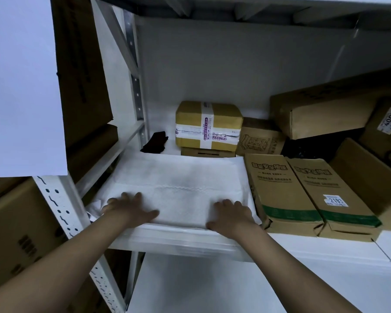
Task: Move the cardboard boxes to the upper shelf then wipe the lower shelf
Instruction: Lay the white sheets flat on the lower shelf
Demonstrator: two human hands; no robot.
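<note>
A flat white package lies on the white shelf, its near edge at the shelf's front lip. My left hand rests flat on its near left corner, fingers spread. On its near right part my right hand presses palm down. Two tall cardboard boxes lie side by side just right of the package. A taped yellow-brown box sits on a smaller box at the back. A lower white shelf surface shows beneath.
More cardboard boxes are piled at the right and back right. A dark cloth-like object lies at the back left. A perforated white upright and stacked boxes stand to the left. A white sheet hangs at top left.
</note>
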